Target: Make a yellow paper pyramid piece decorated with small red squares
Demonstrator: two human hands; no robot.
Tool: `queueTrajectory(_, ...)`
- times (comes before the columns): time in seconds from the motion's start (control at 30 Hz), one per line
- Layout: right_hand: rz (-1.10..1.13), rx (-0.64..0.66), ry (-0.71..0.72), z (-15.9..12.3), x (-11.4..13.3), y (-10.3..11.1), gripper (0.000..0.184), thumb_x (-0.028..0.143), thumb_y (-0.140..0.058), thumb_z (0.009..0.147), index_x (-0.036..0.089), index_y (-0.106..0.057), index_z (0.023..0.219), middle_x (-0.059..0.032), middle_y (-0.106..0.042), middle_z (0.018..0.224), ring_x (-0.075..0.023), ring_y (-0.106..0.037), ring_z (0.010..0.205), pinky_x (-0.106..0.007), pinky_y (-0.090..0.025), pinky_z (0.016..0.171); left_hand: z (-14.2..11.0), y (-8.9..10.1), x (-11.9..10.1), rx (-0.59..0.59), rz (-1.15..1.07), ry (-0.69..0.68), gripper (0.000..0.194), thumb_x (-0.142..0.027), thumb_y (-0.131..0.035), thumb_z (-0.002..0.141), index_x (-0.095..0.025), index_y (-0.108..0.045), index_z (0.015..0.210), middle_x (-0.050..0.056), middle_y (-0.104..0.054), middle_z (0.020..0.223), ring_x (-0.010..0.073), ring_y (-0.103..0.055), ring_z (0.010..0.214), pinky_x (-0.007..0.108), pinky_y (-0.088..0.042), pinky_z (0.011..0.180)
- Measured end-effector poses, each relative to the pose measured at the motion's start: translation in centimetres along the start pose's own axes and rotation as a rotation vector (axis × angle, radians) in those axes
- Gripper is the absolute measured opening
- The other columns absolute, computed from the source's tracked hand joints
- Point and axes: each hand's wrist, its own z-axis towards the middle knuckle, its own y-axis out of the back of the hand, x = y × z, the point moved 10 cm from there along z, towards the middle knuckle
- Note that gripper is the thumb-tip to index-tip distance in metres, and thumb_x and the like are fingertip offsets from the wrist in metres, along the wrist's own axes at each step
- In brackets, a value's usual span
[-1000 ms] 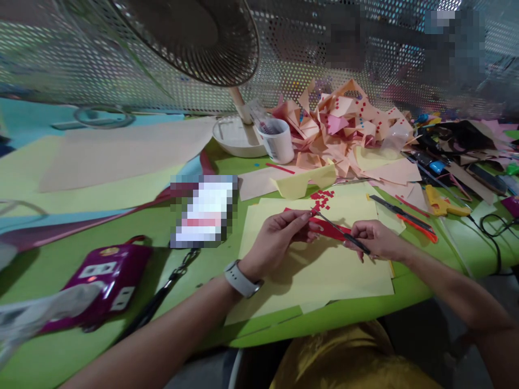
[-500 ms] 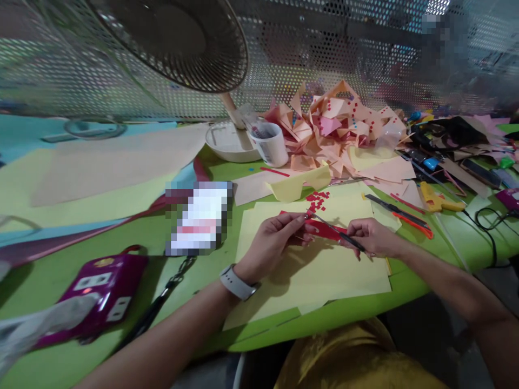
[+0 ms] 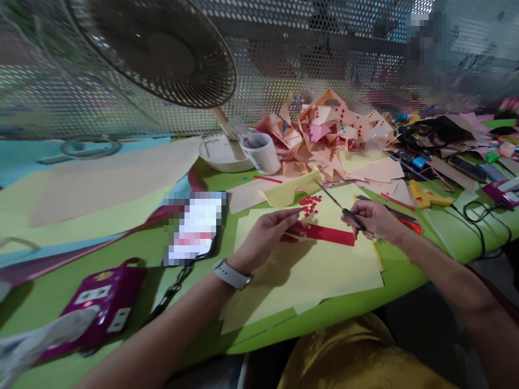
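Observation:
Between the fingers of my left hand (image 3: 275, 232) is one end of a red paper strip (image 3: 330, 234), which stretches rightward over yellow paper sheets (image 3: 284, 286). My right hand (image 3: 368, 220) is closed round the dark handles of a pair of scissors (image 3: 334, 201). The scissors' blades point up and to the left, apart from the strip. Small red paper squares (image 3: 310, 204) lie in a loose heap on the yellow sheet, just beyond my left fingertips.
A phone (image 3: 197, 229) and a purple power strip (image 3: 105, 302) lie at left. Behind stand a fan (image 3: 162, 54), a white cup (image 3: 263, 154) and a heap of peach paper pieces (image 3: 324, 135). A utility knife (image 3: 405, 219) and a yellow glue gun (image 3: 425, 195) lie at right.
The scissors have come away from the red strip and swung upward in my right hand. My left hand still pinches the strip, now lower and more in view. The camera has shifted slightly.

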Motion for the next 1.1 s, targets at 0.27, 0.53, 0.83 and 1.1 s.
queueTrajectory(0.27,-0.136,0.007,0.068,-0.8,2.0,0.2,0.050,0.055,-0.084,0.059,0.018,-0.052,0.067,0.0033,-0.059,0.052,-0.0042,-0.042,0.041,-0.018,-0.026,0.035,0.6,2.3,-1.4,-0.136,0.154,-0.106,0.046,-0.050,-0.082,0.064,-0.014,-0.076,0.092,0.007,-0.077,0.073,0.0143,-0.066,0.059,0.022,-0.050,0.054)
queueTrajectory(0.53,-0.595,-0.127,0.153,0.0,2.6,6.2,0.042,0.058,-0.072,0.072,0.016,-0.067,0.074,-0.0020,-0.065,0.070,-0.0097,-0.049,0.057,-0.023,-0.033,0.050,0.5,3.4,-4.7,-0.135,0.494,-0.311,0.058,-0.055,-0.068,0.073,-0.014,-0.066,0.115,0.007,-0.074,0.088,0.0211,-0.068,0.080,0.030,-0.054,0.068)
queueTrajectory(0.83,-1.185,-0.458,0.037,1.1,2.7,13.8,0.035,0.051,-0.063,0.083,0.018,-0.071,0.076,-0.0049,-0.069,0.075,-0.0140,-0.054,0.063,-0.025,-0.028,0.056,2.2,5.3,-6.5,-0.215,0.846,-0.356,0.055,-0.050,-0.055,0.086,-0.015,-0.056,0.129,-0.005,-0.062,0.060,0.0151,-0.059,0.054,0.024,-0.046,0.057)
queueTrajectory(1.1,-1.263,-0.495,0.021,1.8,1.0,14.9,0.030,0.046,-0.063,0.086,0.018,-0.072,0.078,-0.0065,-0.072,0.079,-0.0157,-0.060,0.068,-0.026,-0.028,0.057,2.7,5.4,-6.0,-0.214,0.873,-0.343,0.027,-0.047,-0.053,0.085,-0.021,-0.059,0.094,-0.005,-0.062,0.056,0.0155,-0.060,0.055,0.023,-0.045,0.056)
